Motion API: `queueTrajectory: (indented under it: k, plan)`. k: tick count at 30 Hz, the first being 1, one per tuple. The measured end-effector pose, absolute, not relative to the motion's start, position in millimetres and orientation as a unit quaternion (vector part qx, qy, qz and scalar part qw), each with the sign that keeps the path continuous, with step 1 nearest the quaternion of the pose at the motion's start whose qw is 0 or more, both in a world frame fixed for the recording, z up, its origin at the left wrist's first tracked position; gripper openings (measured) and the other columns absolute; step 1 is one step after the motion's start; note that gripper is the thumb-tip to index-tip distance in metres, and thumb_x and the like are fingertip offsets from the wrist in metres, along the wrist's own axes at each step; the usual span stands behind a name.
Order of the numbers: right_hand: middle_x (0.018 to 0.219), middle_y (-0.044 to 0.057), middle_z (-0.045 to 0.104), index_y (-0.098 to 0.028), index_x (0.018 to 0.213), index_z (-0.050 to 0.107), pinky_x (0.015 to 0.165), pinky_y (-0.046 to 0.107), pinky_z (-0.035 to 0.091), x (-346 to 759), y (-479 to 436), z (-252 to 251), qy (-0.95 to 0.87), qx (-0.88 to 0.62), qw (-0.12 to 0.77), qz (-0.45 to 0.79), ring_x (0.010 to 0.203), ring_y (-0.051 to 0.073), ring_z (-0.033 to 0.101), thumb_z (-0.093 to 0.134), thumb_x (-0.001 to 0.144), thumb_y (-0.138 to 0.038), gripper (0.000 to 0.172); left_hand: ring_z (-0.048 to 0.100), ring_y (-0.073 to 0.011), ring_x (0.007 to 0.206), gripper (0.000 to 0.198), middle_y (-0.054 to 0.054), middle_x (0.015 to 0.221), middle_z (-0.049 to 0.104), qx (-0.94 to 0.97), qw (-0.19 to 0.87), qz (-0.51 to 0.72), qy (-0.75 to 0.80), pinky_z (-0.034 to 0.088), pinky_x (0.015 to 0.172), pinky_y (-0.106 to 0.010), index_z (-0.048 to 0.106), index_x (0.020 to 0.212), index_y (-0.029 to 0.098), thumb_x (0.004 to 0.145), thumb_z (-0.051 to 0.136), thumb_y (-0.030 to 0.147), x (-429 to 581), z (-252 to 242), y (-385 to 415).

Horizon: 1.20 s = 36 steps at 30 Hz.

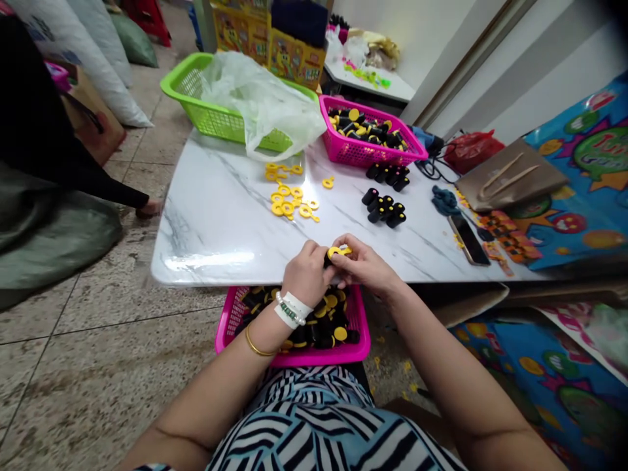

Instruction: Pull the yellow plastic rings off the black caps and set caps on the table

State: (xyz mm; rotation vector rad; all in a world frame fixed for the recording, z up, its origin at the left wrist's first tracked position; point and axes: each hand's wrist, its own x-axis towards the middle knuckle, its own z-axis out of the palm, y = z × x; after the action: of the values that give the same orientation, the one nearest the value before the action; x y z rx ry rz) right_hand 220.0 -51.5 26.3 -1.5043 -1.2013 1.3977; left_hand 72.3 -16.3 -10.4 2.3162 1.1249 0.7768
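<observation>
My left hand (307, 271) and my right hand (366, 265) meet at the near edge of the white marble table (220, 216). Both pinch one small piece: a yellow ring (336, 251) on a black cylinder, mostly hidden by my fingers. Below my hands a pink basket (299, 356) rests on my lap, filled with several black and yellow pieces. Loose yellow rings (289, 199) lie on the table ahead. Black cylinders (385, 209) stand in two small groups to the right of them.
A second pink basket (366, 154) with black and yellow parts and a green basket (196, 98) with a clear plastic bag stand at the table's far side. A phone (468, 239) and a brown paper bag (510, 180) lie at right. Another person's dark sleeve (73, 170) reaches in at left.
</observation>
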Motion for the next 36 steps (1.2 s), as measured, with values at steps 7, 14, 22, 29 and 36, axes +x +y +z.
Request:
queueTrajectory:
  k: [7,14,22,29,36]
  plan:
    - [0.059,-0.009,0.056,-0.02,0.099,0.06,0.04,0.019,0.045,229.8,-55.9,16.6,-0.424,-0.548,0.464,0.552,0.038,0.006,0.049,0.073,0.078,-0.039,0.032,0.061,-0.0179,0.088,0.023,-0.005,0.097,0.057,0.832,0.235,0.282,0.416,0.052,0.076,-0.028,0.061,0.104,0.017,0.084,0.065,0.028,72.6,-10.8,-17.5]
    - [0.053,-0.009,0.05,-0.02,0.097,0.063,0.035,0.017,0.037,222.8,-57.8,15.9,-0.427,-0.576,0.468,0.516,0.036,0.004,0.04,0.075,0.076,-0.037,0.03,0.061,-0.0178,0.087,0.022,-0.004,0.098,0.057,0.833,0.242,0.277,0.413,0.052,0.077,-0.028,0.061,0.103,0.017,0.085,0.065,0.028,72.0,-12.0,-17.9]
    - [0.052,-0.012,0.045,-0.021,0.106,0.056,0.031,0.017,0.035,217.9,-55.7,17.9,-0.411,-0.58,0.476,0.519,0.033,0.004,0.036,0.075,0.075,-0.038,0.04,0.061,-0.0181,0.085,0.02,-0.005,0.097,0.057,0.834,0.24,0.277,0.412,0.052,0.074,-0.028,0.061,0.1,0.016,0.088,0.062,0.031,72.0,-12.5,-17.7]
    - [0.051,-0.011,0.048,-0.019,0.085,0.054,0.027,0.015,0.03,220.1,-48.8,16.2,-0.394,-0.57,0.465,0.551,0.029,0.002,0.031,0.074,0.077,-0.039,0.029,0.061,-0.0185,0.084,0.022,-0.005,0.097,0.058,0.833,0.246,0.28,0.408,0.053,0.074,-0.029,0.061,0.101,0.016,0.086,0.064,0.031,72.5,-12.6,-17.5]
    - [0.054,-0.01,0.05,-0.02,0.084,0.05,0.027,0.013,0.03,216.5,-45.1,21.9,-0.378,-0.596,0.434,0.56,0.031,0.002,0.035,0.075,0.076,-0.041,0.033,0.06,-0.0189,0.083,0.019,-0.005,0.096,0.057,0.828,0.26,0.281,0.41,0.053,0.073,-0.031,0.061,0.097,0.016,0.086,0.064,0.031,72.6,-11.5,-17.9]
